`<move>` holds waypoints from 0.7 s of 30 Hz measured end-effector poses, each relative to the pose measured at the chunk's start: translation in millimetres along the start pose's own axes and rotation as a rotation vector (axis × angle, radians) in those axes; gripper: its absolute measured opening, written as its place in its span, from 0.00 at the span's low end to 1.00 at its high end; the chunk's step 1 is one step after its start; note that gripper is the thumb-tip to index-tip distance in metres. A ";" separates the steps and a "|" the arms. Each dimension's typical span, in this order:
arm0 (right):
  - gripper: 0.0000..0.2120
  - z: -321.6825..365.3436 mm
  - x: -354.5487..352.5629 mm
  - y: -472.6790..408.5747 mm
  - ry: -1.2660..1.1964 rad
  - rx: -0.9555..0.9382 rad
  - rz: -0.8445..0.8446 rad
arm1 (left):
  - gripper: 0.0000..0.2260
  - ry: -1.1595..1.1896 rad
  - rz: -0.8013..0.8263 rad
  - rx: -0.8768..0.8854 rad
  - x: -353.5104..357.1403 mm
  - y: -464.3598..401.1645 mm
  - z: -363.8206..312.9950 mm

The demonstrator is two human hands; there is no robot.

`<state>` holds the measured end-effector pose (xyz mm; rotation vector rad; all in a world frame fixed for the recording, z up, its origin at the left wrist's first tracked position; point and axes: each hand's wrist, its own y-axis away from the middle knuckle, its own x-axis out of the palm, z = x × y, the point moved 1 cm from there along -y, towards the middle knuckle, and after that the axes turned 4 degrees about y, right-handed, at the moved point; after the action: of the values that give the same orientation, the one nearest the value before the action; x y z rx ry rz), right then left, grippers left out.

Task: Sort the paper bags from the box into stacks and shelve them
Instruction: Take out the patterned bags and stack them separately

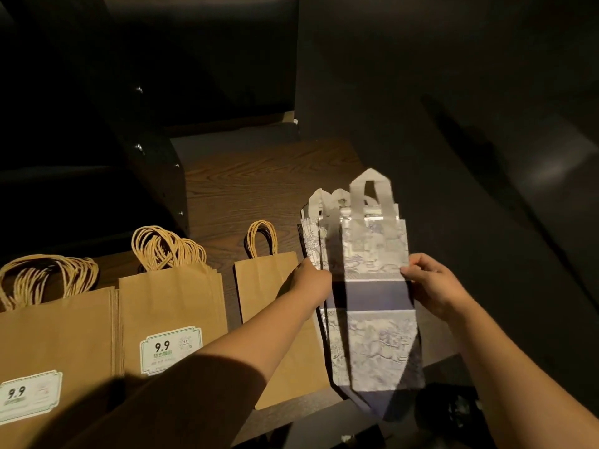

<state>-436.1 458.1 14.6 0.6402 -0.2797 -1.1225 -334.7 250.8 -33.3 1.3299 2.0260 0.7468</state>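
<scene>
1. The right hand (431, 283) pinches the right edge of the top printed bag (376, 286), thumb on the face and fingers curled behind the edge, about halfway along the bag's length.
2. The left hand (311, 283) meets the left edge of the same bag with its fingers curled under; most of them are hidden beneath the paper, so the exact hold cannot be told, though the hand plainly grips that side.
3. The printed bag is flat, white with a blue-grey drawing and a dark band across its middle, its flat paper handle (371, 196) pointing away from the person.
4. It sits on top of a stack of like printed bags (312, 231) at the right end of the dark wooden shelf (246, 179); at least three further handles show behind the top one, and the full count cannot be told.
5. Three groups of brown paper bags with twisted cord handles lie to the left on the same shelf.
6. The far-left stack (55, 335) carries a "9.9" label and many handles.
7. The middle stack (171, 303) also bears a "9.9" label, with many handles.
8. The plain brown bag (265, 286) lies just left of the printed stack, partly under the left forearm; whether it is one bag or a few cannot be told.
</scene>
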 end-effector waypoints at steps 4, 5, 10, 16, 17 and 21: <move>0.08 12.0 -8.7 7.7 -0.110 0.045 0.138 | 0.29 0.011 0.006 -0.002 -3.1 -0.3 0.4; 0.09 13.9 -4.2 5.6 -0.109 0.050 0.145 | 0.28 0.016 0.005 0.000 -3.7 -1.3 0.6; 0.13 5.7 35.4 -18.5 0.049 0.045 -0.031 | 0.23 0.029 -0.016 0.006 -4.4 -0.1 2.2; 0.14 -10.6 49.8 -27.4 0.141 0.026 -0.212 | 0.24 0.000 -0.042 0.011 -3.1 -16.4 13.6; 0.13 -11.2 48.6 -28.1 0.159 0.022 -0.241 | 0.27 -0.007 -0.035 0.005 -3.6 -14.5 12.0; 0.14 -10.2 47.8 -26.4 0.219 0.029 -0.270 | 0.31 -0.014 -0.004 0.000 -3.8 8.0 -3.2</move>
<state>-430.3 411.1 -14.4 0.8369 -0.0212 -1.2952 -331.0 249.5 -24.8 1.3270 2.0179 0.7335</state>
